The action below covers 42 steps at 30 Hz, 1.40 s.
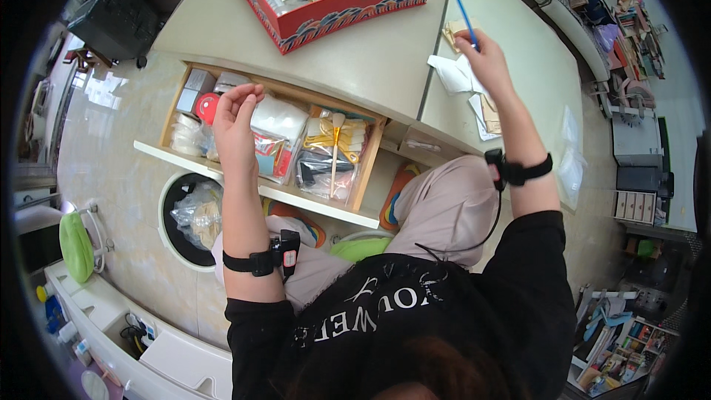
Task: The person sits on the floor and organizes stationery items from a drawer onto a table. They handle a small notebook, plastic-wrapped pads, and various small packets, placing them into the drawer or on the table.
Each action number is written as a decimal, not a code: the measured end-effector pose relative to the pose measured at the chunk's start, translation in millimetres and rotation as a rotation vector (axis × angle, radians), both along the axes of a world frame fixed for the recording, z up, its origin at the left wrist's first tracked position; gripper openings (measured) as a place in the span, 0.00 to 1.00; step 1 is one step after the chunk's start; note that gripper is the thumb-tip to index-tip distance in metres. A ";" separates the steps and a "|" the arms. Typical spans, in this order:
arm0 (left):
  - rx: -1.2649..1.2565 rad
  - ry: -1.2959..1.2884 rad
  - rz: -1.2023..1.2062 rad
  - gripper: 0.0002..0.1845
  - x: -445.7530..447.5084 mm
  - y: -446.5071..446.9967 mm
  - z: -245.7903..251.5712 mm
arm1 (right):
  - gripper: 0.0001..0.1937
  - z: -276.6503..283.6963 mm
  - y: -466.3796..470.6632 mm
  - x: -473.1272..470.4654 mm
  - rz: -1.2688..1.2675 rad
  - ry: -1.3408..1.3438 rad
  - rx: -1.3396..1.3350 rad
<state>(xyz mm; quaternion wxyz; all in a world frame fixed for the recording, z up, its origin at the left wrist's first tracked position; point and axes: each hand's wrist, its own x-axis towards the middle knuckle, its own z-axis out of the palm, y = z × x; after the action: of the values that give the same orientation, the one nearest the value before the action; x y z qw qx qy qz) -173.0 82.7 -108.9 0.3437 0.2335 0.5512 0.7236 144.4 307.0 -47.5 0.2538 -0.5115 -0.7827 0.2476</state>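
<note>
My right hand (484, 61) holds a thin blue stick (460, 1) by its lower end, above the tabletop beside crumpled white paper (452, 75) and beige folded pieces (452, 33). Over the pulled-out drawer (311, 198) hovers my left hand (238, 116), fingers loosely curled, with nothing seen in it. Below it in the drawer are a round red item (207, 108), white plastic bags (278, 118), small boxes (199, 82), and a bag of yellow-handled brushes with a wooden-handled brush (335, 150) on top. A red patterned box (350, 23) full of assorted items stands at the table's back.
A round bin (164, 216) holding clear plastic and beige scraps stands on the floor left of my legs. The open drawer juts out over my feet. A clear plastic bag (569, 161) lies at the table's right edge. A black case (116, 19) stands at the upper left.
</note>
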 end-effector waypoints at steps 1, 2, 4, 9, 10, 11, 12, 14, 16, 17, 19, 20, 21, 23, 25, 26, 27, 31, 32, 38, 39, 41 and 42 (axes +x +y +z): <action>-0.003 0.005 -0.004 0.09 1.2 0.9 -0.9 | 0.20 2.3 21.8 11.0 -0.061 -0.112 0.047; -0.009 0.011 -0.005 0.09 1.7 2.0 -1.6 | 0.23 1.5 42.4 18.7 -0.103 -0.200 0.042; -0.009 0.022 -0.007 0.09 2.1 5.3 -2.4 | 0.31 -10.0 73.0 26.1 -0.222 -0.398 0.014; -0.017 0.045 -0.028 0.09 3.2 15.4 -3.8 | 0.39 -55.7 107.4 13.8 -0.254 -0.566 -0.008; -0.020 0.040 -0.029 0.09 3.9 17.4 -4.3 | 0.38 -65.4 109.6 10.9 -0.278 -0.596 -0.007; -0.026 0.033 -0.036 0.09 4.7 18.8 -4.8 | 0.37 -71.9 111.3 11.7 -0.306 -0.637 -0.022; -0.020 0.047 -0.037 0.09 5.5 21.2 -5.9 | 0.35 -74.8 115.5 13.6 -0.373 -0.542 -0.027; -0.028 0.047 -0.047 0.09 7.0 23.8 -7.5 | 0.33 -70.1 121.3 27.8 -0.321 -0.439 -0.029; -0.019 0.055 -0.062 0.09 6.8 25.5 -7.9 | 0.32 -61.1 120.3 43.3 -0.342 -0.359 0.065; -0.035 0.050 -0.063 0.09 7.0 25.8 -8.1 | 0.33 -54.0 117.6 52.7 -0.309 -0.392 0.041; -0.031 0.047 -0.067 0.09 6.5 26.3 -7.9 | 0.35 -38.9 104.6 73.7 -0.266 -0.466 -0.032; -0.055 0.039 -0.063 0.10 6.8 26.7 -8.0 | 0.36 -35.2 96.6 80.0 -0.222 -0.502 -0.109; -0.049 0.053 -0.068 0.10 7.6 26.8 -8.3 | 0.36 -36.5 87.6 82.1 -0.220 -0.481 -0.156; -0.049 0.055 -0.070 0.10 9.8 27.2 -9.1 | 0.37 -41.9 69.1 85.9 -0.195 -0.427 -0.234; -0.043 0.057 -0.074 0.10 11.8 28.3 -9.7 | 0.32 -49.8 60.3 81.9 -0.190 -0.270 -0.252; -0.040 0.044 -0.074 0.10 12.5 28.6 -10.1 | 0.30 -55.0 57.0 77.7 -0.175 -0.175 -0.270; -0.038 0.054 -0.075 0.10 12.9 29.0 -10.5 | 0.28 -56.6 56.3 74.9 -0.176 -0.099 -0.297; -0.055 0.067 -0.078 0.10 11.4 28.2 -11.8 | 0.24 -43.5 61.7 71.7 -0.160 0.004 -0.356; -0.063 0.063 -0.079 0.10 11.0 27.7 -12.4 | 0.24 -40.5 59.7 71.1 -0.127 -0.020 -0.354; -0.028 0.047 -0.085 0.10 10.1 28.2 -13.7 | 0.28 -54.1 34.4 52.0 -0.182 -0.533 -0.044; -0.010 0.055 -0.084 0.09 10.1 27.8 -13.2 | 0.27 -56.0 34.4 49.1 -0.168 -0.498 -0.093; 0.011 0.033 -0.086 0.09 11.8 26.1 -12.9 | 0.25 -56.6 34.7 46.7 -0.129 -0.436 -0.204; 0.013 0.032 -0.082 0.09 11.7 25.0 -12.1 | 0.20 -54.8 35.0 45.6 -0.086 -0.418 -0.257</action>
<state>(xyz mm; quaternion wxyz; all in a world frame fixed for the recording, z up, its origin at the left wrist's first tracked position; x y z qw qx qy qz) -161.3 107.7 -121.0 0.3626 0.2700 0.5417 0.7086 190.0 342.0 -102.3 0.0295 -0.6123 -0.7580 0.2229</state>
